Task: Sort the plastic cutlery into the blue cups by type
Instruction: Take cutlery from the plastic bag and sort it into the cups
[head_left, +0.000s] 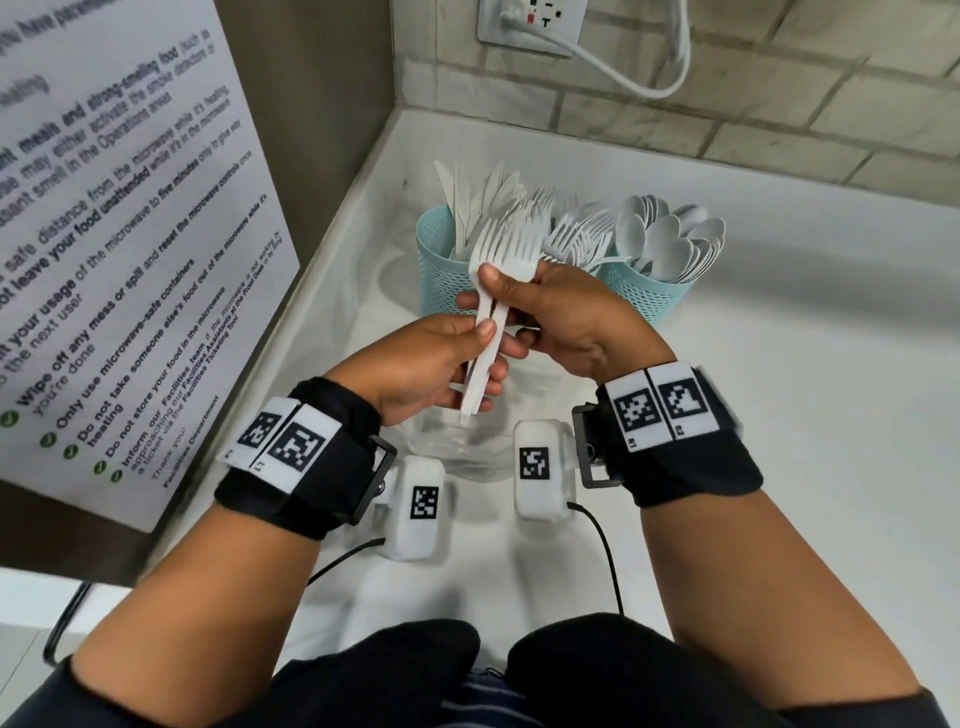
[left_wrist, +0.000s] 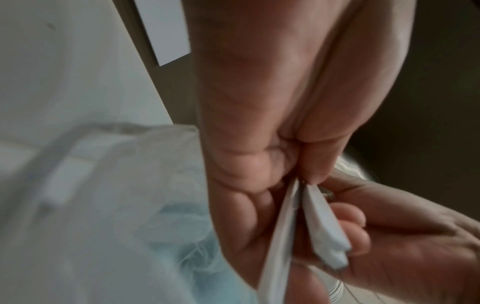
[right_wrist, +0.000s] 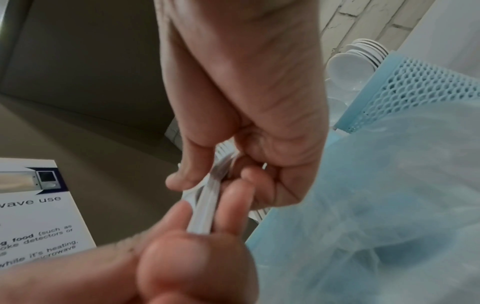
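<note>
A bunch of white plastic forks (head_left: 506, 244) is held upright between both hands over the white counter. My left hand (head_left: 483, 353) grips the handles low down, thumb on top. My right hand (head_left: 511, 306) pinches the bunch just below the tines. The left wrist view shows the fork handles (left_wrist: 322, 226) splayed between my fingers. Behind stand the mesh blue cups: the left cup (head_left: 439, 260) holds knives (head_left: 467, 197), a middle one, mostly hidden, holds forks (head_left: 576, 234), and the right cup (head_left: 644, 296) holds spoons (head_left: 670, 239).
A clear plastic bag (head_left: 467, 452) lies on the counter (head_left: 779, 415) under my hands. A printed notice (head_left: 119, 234) hangs on the panel at the left. A wall socket (head_left: 535, 21) with a white cable sits on the tiled back wall.
</note>
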